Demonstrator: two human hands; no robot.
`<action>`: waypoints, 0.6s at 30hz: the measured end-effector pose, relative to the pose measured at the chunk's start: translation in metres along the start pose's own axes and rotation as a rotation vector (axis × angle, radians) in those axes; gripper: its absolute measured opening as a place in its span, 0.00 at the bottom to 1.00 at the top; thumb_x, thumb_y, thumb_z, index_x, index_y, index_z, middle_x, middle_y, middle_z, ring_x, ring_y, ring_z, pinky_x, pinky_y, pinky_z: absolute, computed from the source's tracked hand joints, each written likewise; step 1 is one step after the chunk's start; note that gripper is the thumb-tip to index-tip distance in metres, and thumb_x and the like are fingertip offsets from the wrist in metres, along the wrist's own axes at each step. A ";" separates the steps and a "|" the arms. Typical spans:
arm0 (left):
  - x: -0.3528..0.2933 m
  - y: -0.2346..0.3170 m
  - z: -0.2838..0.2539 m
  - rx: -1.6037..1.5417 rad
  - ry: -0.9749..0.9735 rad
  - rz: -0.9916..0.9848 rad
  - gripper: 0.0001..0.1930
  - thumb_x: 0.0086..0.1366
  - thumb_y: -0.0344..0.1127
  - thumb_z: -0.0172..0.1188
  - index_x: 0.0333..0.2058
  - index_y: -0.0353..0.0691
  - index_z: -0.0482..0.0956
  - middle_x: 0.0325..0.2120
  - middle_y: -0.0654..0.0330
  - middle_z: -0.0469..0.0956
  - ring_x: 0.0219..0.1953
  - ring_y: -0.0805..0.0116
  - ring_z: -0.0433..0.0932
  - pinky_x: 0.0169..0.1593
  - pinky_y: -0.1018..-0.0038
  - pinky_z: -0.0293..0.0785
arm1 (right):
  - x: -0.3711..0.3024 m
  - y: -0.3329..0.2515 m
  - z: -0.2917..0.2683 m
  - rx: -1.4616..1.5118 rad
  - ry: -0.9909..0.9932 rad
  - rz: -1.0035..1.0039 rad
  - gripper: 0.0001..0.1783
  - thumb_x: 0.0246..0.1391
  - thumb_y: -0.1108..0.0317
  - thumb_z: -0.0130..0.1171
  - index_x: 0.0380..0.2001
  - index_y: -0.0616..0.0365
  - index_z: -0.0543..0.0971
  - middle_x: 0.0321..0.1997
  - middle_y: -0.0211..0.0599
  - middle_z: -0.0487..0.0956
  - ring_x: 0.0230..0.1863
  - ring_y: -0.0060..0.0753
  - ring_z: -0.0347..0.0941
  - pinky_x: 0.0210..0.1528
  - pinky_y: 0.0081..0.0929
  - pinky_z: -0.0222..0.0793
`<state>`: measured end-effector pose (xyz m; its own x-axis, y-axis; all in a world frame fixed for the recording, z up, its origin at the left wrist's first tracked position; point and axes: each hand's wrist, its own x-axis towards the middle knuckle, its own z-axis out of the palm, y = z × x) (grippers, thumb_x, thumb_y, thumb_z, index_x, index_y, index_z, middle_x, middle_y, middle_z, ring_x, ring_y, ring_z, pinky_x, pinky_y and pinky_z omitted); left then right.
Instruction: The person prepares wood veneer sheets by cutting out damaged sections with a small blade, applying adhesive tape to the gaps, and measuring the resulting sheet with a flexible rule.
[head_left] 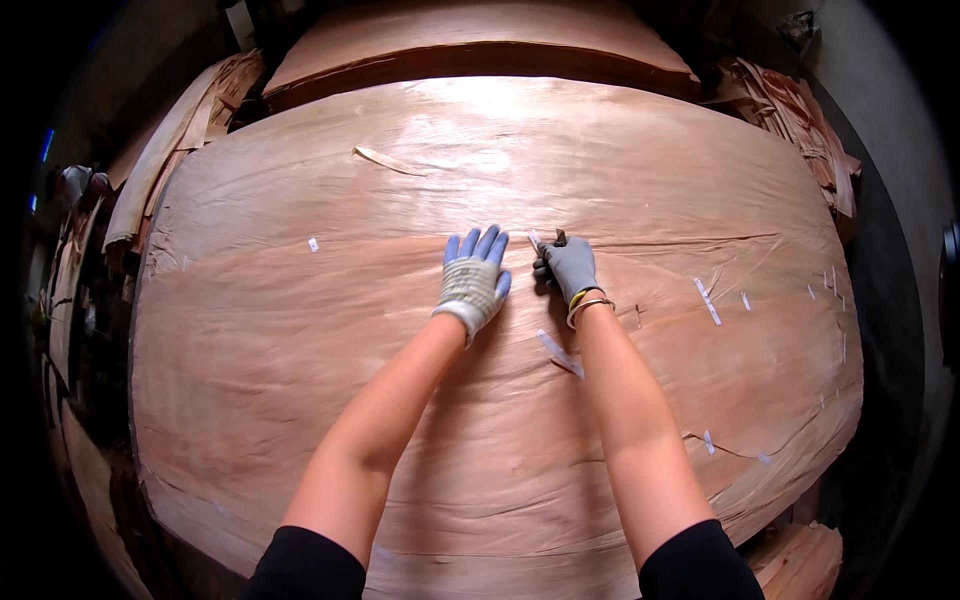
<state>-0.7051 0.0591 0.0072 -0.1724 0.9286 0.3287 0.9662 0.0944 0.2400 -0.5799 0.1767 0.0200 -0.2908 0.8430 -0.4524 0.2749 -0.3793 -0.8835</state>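
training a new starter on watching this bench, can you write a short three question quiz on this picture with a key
1. True or false: the left hand is bare.

2. Which wrist wears the bangle?
a) left
b) right
c) both

3. Where on the large wood sheet does the pale, loose strip lie, relative to the left hand?

Key:
1. False; it wears a glove with blue fingertips.
2. b
3. Beyond it, farther from the person, and off to its left.
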 end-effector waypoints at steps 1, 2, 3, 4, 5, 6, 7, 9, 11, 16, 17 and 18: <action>0.013 0.004 0.009 0.029 0.032 0.032 0.26 0.60 0.42 0.51 0.58 0.42 0.66 0.61 0.55 0.63 0.63 0.51 0.58 0.66 0.50 0.45 | 0.002 0.000 -0.002 -0.012 0.009 -0.010 0.09 0.54 0.71 0.59 0.25 0.67 0.76 0.16 0.37 0.76 0.13 0.26 0.72 0.14 0.25 0.67; 0.021 0.005 0.015 0.056 -0.021 0.108 0.26 0.61 0.43 0.49 0.58 0.43 0.66 0.61 0.57 0.62 0.64 0.52 0.57 0.66 0.49 0.43 | 0.013 0.009 -0.002 -0.055 0.027 -0.035 0.11 0.52 0.69 0.60 0.23 0.68 0.78 0.17 0.41 0.78 0.15 0.29 0.76 0.16 0.25 0.70; 0.029 0.008 0.023 0.079 -0.075 0.190 0.27 0.62 0.44 0.48 0.59 0.44 0.65 0.62 0.60 0.61 0.65 0.53 0.56 0.67 0.49 0.41 | 0.020 0.010 -0.005 -0.222 0.063 -0.068 0.13 0.50 0.67 0.61 0.22 0.69 0.79 0.19 0.44 0.80 0.17 0.31 0.78 0.19 0.26 0.73; 0.032 0.010 0.030 0.096 -0.189 0.152 0.26 0.63 0.45 0.47 0.60 0.45 0.65 0.62 0.61 0.61 0.66 0.55 0.56 0.67 0.49 0.40 | 0.026 0.012 -0.004 -0.229 0.045 -0.035 0.14 0.49 0.65 0.62 0.23 0.69 0.80 0.20 0.45 0.80 0.18 0.33 0.79 0.21 0.27 0.74; 0.033 0.010 0.034 0.162 -0.184 0.149 0.25 0.64 0.45 0.46 0.59 0.47 0.66 0.62 0.62 0.62 0.66 0.57 0.56 0.67 0.48 0.39 | 0.030 0.013 -0.003 -0.235 0.028 -0.002 0.15 0.47 0.63 0.63 0.23 0.68 0.80 0.20 0.47 0.80 0.20 0.35 0.79 0.24 0.28 0.75; 0.043 0.023 0.030 0.161 -0.264 0.149 0.25 0.64 0.45 0.45 0.59 0.48 0.66 0.62 0.62 0.62 0.66 0.56 0.56 0.67 0.48 0.39 | 0.051 0.027 -0.016 -0.435 0.079 -0.022 0.15 0.45 0.62 0.64 0.25 0.67 0.81 0.22 0.49 0.80 0.24 0.40 0.80 0.29 0.31 0.76; 0.051 0.021 0.017 0.192 -0.340 0.120 0.24 0.65 0.45 0.45 0.59 0.48 0.67 0.63 0.63 0.61 0.66 0.56 0.55 0.67 0.48 0.39 | 0.043 0.021 -0.017 -0.590 0.056 -0.044 0.14 0.45 0.62 0.63 0.25 0.66 0.81 0.23 0.50 0.80 0.26 0.42 0.81 0.31 0.32 0.76; 0.067 0.025 -0.011 0.024 -0.597 -0.015 0.26 0.65 0.49 0.42 0.58 0.46 0.67 0.63 0.61 0.60 0.67 0.54 0.53 0.67 0.47 0.40 | 0.020 0.007 -0.038 -0.898 0.031 -0.094 0.13 0.44 0.63 0.63 0.25 0.64 0.81 0.24 0.52 0.80 0.30 0.45 0.81 0.34 0.35 0.76; 0.045 0.012 -0.013 0.022 -0.362 0.029 0.26 0.64 0.48 0.46 0.58 0.46 0.66 0.62 0.59 0.61 0.66 0.53 0.54 0.66 0.48 0.44 | -0.005 0.023 -0.079 -0.889 0.024 -0.085 0.14 0.42 0.62 0.60 0.27 0.65 0.81 0.30 0.56 0.80 0.35 0.52 0.79 0.37 0.39 0.75; -0.177 0.062 -0.075 -0.090 -0.181 0.244 0.27 0.56 0.38 0.55 0.55 0.36 0.67 0.60 0.43 0.59 0.63 0.39 0.54 0.64 0.40 0.42 | -0.218 0.134 -0.214 -0.757 0.432 -0.189 0.19 0.47 0.54 0.56 0.30 0.62 0.78 0.32 0.55 0.78 0.40 0.56 0.74 0.43 0.44 0.69; -0.236 0.079 -0.094 -0.055 -0.289 0.334 0.29 0.53 0.38 0.57 0.55 0.38 0.67 0.61 0.45 0.59 0.63 0.40 0.55 0.63 0.38 0.44 | -0.273 0.153 -0.234 -0.852 0.512 -0.348 0.17 0.48 0.58 0.57 0.29 0.64 0.77 0.27 0.51 0.78 0.31 0.49 0.76 0.36 0.40 0.72; -0.281 0.105 -0.117 -0.033 -0.540 0.419 0.30 0.52 0.40 0.59 0.56 0.43 0.68 0.61 0.48 0.60 0.62 0.44 0.58 0.61 0.40 0.48 | -0.337 0.166 -0.243 -0.405 0.520 0.074 0.14 0.50 0.62 0.57 0.28 0.66 0.76 0.21 0.45 0.78 0.22 0.37 0.76 0.27 0.35 0.71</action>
<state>-0.5773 -0.2340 0.0472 0.3426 0.9342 -0.0993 0.9227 -0.3147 0.2225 -0.2133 -0.0778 0.0551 0.1946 0.9329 -0.3031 0.6296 -0.3557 -0.6907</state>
